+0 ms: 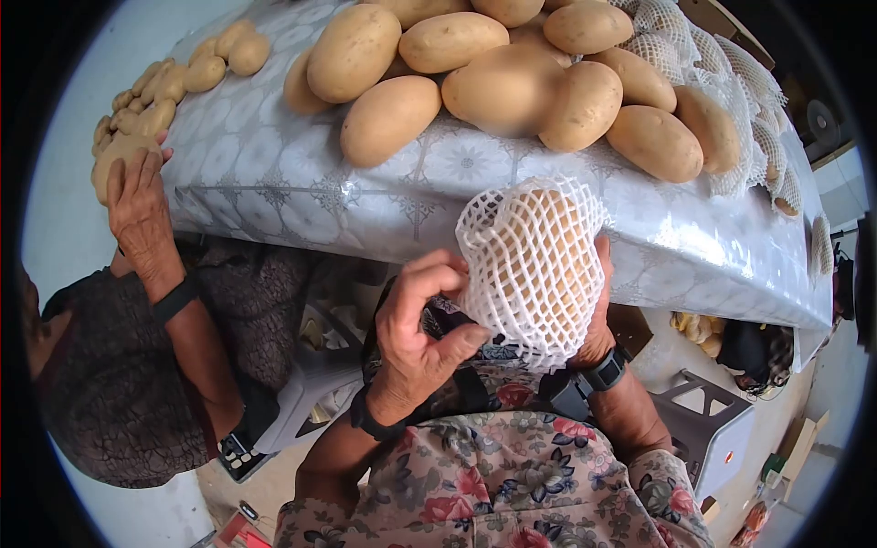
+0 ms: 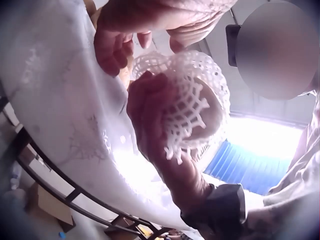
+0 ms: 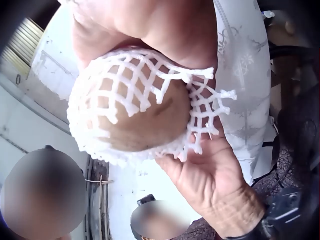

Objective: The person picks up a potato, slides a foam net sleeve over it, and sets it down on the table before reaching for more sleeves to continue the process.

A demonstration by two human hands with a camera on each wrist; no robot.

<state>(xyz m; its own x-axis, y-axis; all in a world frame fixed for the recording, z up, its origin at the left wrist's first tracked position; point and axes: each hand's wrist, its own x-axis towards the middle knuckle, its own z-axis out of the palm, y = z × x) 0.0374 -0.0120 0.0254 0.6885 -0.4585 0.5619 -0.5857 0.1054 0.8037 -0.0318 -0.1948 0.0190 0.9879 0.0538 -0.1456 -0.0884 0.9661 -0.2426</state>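
A large potato in a white foam net sleeve [image 1: 539, 265] is held up in front of the table's edge. My right hand [image 1: 598, 315] grips it from the side, fingers curled round the net in the left wrist view. The net's cut edge [image 3: 202, 110] stands loose about the bare potato end [image 3: 150, 120] in the right wrist view. My left hand [image 1: 416, 333] is at the sleeve's other side with loosely bent fingers, the fingertips right at the net and the thumb [image 1: 461, 342] apart from them.
Bare potatoes [image 1: 393, 119] lie piled on the table with a silvery patterned cloth [image 1: 274, 183]. Netted potatoes [image 1: 731, 73] lie at the right. Another person's hand [image 1: 142, 196] touches a potato at the left, near smaller potatoes [image 1: 169, 82]. A grey stool [image 1: 713, 429] stands below.
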